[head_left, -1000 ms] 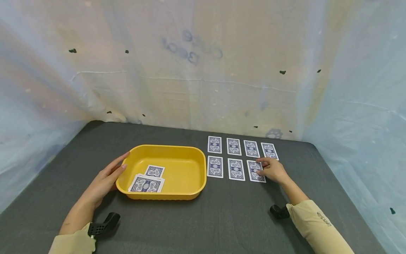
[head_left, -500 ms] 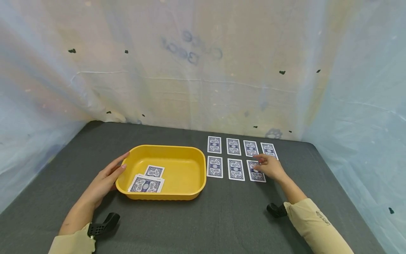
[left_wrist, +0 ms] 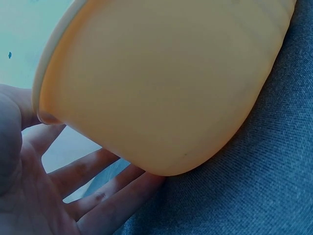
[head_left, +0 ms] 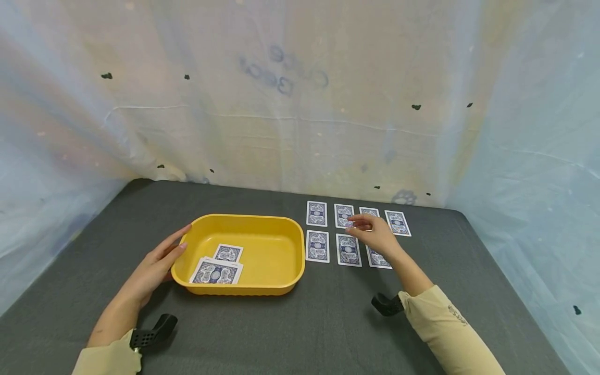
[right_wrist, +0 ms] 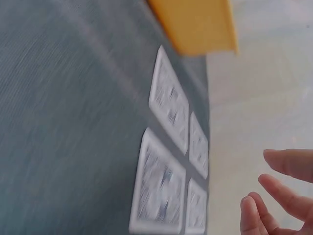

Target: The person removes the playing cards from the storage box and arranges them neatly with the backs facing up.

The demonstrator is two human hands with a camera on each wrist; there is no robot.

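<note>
My left hand holds the left end of a yellow plastic tray, thumb over the rim. In the left wrist view its fingers spread against the tray's outer wall. Blue-backed playing cards lie overlapped in the tray's near left part. Right of the tray, more playing cards lie face down in two rows. Above them is my right hand, holding nothing, thumb and fingertips apart. It partly covers the near row's rightmost card and a far-row card.
A dark grey cloth covers the table. Pale plastic sheeting hangs behind and at both sides. Each wrist carries a black camera mount, one at the left wrist and one at the right.
My right hand has lifted off the near row's rightmost card and moved left over the cards, without taking any. The left hand, tray and cards stay where they were.
</note>
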